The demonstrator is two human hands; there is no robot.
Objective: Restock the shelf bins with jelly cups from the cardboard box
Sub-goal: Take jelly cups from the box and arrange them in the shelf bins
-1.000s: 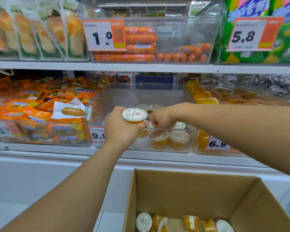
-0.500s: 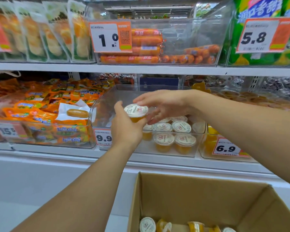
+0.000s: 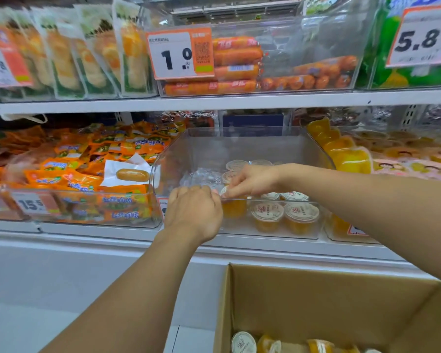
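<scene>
While both hands meet over the front edge of the clear bin point(image 3: 239, 138), the right hand point(image 3: 252, 180) reaches across with its fingers stretched down onto the lid of one jelly cup point(image 3: 233, 206), pinching it at the rim as it goes in at the front left of the row. The left hand point(image 3: 194, 212) sits just beside it, fingers curled at the bin's front wall; whether it grips the cup or only steadies it, I cannot tell from this angle. So the step looks like placement: one cup being seated next to the other cups point(image 3: 284, 216) already standing upright in the bin, which fill only its right part, with bare floor to the left and rear. Next, by my reading, comes a clean release so the cup stands level, then a reach down to the cardboard box point(image 3: 341, 301) below, where a few more cups lie at the bottom. Outward now: the bin stands on a white shelf point(image 3: 112, 235), orange snack packets point(image 3: 87, 174) in the bin to its left, yellow jelly packs to its right, sausages point(image 3: 236, 70) and price tags on the shelf above.
</scene>
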